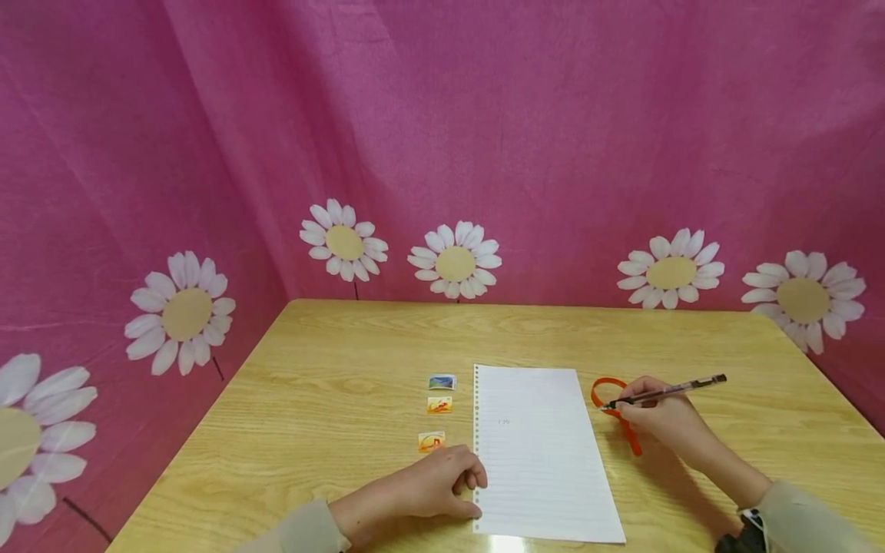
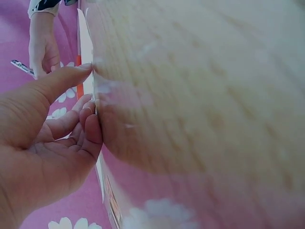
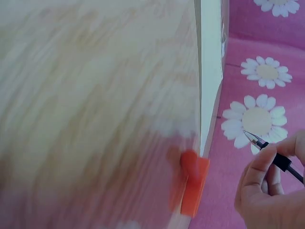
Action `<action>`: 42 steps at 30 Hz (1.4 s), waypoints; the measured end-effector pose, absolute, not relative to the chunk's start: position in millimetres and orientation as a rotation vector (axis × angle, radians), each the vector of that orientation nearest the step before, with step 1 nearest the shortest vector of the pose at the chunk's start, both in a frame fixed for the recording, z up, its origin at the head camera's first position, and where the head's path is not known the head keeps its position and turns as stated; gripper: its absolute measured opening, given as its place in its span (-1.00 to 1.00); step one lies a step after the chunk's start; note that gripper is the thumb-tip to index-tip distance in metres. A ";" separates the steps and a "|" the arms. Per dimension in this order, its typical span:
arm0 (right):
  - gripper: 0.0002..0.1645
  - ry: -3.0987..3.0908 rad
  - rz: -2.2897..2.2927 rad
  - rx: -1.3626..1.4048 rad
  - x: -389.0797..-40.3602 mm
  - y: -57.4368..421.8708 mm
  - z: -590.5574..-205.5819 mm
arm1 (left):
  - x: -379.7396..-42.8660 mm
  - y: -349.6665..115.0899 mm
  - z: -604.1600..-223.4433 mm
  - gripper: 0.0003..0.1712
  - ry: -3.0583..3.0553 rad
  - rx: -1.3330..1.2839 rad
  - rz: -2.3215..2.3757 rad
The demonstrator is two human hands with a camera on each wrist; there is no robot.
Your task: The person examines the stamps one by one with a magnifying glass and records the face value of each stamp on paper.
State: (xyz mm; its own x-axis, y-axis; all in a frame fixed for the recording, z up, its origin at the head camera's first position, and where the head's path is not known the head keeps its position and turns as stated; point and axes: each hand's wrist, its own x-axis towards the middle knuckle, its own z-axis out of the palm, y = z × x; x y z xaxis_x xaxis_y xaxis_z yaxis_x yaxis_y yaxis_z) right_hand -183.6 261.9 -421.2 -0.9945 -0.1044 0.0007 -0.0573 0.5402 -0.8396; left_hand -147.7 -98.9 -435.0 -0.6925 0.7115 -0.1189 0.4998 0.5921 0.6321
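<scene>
A lined sheet of paper (image 1: 535,461) with punched holes down its left side lies on the wooden table, bearing a short faint piece of writing. At its lower left edge rests my left hand (image 1: 442,484), thumb and loosely bent fingertips pressing on the paper and table. My right hand (image 1: 660,415) pinches a ballpoint pen (image 1: 674,390) to the right of the sheet. In the right wrist view the bare tip of the pen (image 3: 255,139) shows, held up off the table. Beneath the right hand lies an orange-red looped strap (image 1: 631,439).
Three small stamp-like cards lie in a column left of the sheet: a blue one (image 1: 442,382), a yellow-orange one (image 1: 439,405) and another yellow-orange one (image 1: 432,441) beside the left hand. Pink curtains (image 1: 553,153) with white daisies enclose the table (image 1: 332,399).
</scene>
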 end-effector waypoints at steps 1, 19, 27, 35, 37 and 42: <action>-0.75 2.682 -1.494 -0.142 -183.3 259.9 -421.4 | -147.8 -98.7 -434.9 -0.72 2.459 0.978 0.818; -0.73 2.516 -1.652 -0.189 -188.5 219.6 -430.3 | -149.8 -93.7 -432.5 -0.73 2.461 0.996 0.805; -0.73 2.450 -1.690 -0.201 -192.4 206.9 -429.8 | -148.9 -95.3 -433.4 -0.73 2.453 0.981 0.801; -0.83 2.370 -1.739 -0.128 -195.9 194.7 -435.8 | -146.5 -98.6 -434.2 -0.73 2.451 0.958 0.815; -0.83 2.376 -1.727 -0.106 -196.0 191.0 -437.5 | -146.6 -98.3 -434.5 -0.73 2.455 0.971 0.812; -0.85 2.409 -1.674 -0.082 -197.4 182.7 -439.1 | -146.9 -98.3 -434.4 -0.73 2.467 0.985 0.810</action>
State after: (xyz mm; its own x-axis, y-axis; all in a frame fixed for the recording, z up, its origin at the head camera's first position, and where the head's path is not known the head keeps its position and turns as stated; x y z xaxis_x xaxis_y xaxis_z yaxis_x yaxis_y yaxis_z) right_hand -197.4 182.7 -439.1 -0.9771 -0.1626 -0.1371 0.0717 0.3549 -0.9321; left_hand -146.9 -98.3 -434.4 -0.6911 0.7133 -0.1166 0.5055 0.5924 0.6274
